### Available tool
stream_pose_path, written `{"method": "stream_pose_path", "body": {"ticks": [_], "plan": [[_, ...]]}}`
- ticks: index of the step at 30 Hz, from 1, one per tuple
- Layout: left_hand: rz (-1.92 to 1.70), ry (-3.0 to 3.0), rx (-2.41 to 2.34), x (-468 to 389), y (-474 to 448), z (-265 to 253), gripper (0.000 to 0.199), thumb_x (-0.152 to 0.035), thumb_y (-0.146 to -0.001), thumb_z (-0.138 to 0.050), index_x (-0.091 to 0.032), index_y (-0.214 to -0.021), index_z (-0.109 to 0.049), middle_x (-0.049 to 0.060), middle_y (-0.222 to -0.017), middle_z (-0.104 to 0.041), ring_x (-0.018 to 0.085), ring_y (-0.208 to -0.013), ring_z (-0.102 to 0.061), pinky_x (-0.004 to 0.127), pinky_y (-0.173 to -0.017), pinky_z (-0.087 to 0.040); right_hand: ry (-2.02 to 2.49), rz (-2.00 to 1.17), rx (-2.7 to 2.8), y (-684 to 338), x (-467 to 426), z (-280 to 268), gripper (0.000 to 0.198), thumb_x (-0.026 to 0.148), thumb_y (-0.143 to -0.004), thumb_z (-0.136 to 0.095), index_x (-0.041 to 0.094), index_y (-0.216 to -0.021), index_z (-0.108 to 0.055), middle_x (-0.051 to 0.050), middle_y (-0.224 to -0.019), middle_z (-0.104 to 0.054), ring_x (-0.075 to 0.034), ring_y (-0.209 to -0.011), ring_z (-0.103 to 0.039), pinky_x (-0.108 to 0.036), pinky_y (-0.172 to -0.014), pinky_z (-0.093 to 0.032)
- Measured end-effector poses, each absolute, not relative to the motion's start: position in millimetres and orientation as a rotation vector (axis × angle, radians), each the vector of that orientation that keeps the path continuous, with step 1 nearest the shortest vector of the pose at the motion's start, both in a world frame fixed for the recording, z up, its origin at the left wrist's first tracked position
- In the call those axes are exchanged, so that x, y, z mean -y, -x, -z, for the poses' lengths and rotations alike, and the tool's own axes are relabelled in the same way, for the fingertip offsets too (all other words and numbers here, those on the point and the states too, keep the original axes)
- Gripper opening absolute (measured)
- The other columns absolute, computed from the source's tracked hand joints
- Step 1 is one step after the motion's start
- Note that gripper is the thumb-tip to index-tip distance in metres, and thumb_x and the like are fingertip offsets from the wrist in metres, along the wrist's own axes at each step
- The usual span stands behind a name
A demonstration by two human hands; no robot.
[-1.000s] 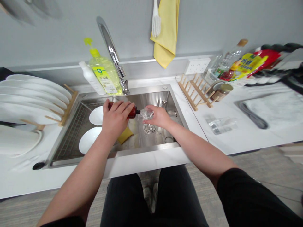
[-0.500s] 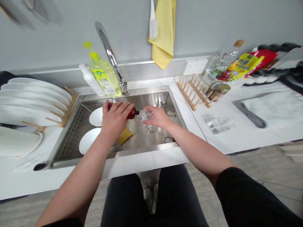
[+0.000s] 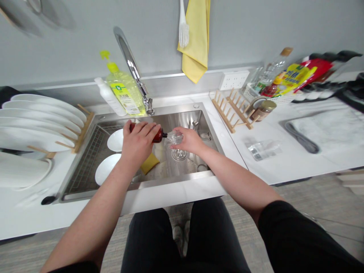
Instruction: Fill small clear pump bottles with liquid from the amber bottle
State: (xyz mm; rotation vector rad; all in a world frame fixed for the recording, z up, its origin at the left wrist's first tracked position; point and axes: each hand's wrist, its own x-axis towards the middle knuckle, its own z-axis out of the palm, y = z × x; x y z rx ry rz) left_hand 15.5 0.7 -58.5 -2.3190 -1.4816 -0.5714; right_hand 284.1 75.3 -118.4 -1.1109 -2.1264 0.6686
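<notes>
My left hand point(image 3: 140, 141) is wrapped over a red-brown bottle point(image 3: 157, 135), tipped on its side above the sink point(image 3: 93, 193). The bottle's narrow black tip points right, at the mouth of a small clear container point(image 3: 174, 138). Fingers and thumb of my right hand point(image 3: 190, 140) close round that container, which looks like a glass; its exact kind is hard to make out. Below my left hand lies a yellow sponge point(image 3: 150, 163) in the basin. Two white bowls point(image 3: 107, 168) sit in the sink's left part, one partly behind my left forearm.
Left of the sink, white plates point(image 3: 36, 131) stand in a wooden rack. A faucet point(image 3: 132, 64) and a yellow-green soap bottle point(image 3: 125, 93) rise behind the basin. To the right are a wooden rack point(image 3: 234, 110), a jar point(image 3: 264, 110) and a grey-edged cloth point(image 3: 330, 131).
Both hands keep nearly the same place and hold, with the bottle tip still at the clear container. The view has shifted very slightly.
</notes>
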Motion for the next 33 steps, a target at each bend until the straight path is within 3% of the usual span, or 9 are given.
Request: {"method": "stream_pose_path", "body": {"ticks": [33], "plan": [[0.498,2.311,1.450,8,-19,43,0.060,-0.017,-0.109,-0.060,-0.034,-0.166,-0.067,0.011,-0.161,-0.076,0.040,-0.150,-0.066,0.080,-0.140,-0.025,1.083,-0.662,2.120,-284,-72,114,0.072,0.046,-0.073,-0.110,0.027,-0.136,-0.080,-0.007,-0.127,-0.089,-0.034,-0.117,-0.085,-0.044,-0.103,-0.064]]}}
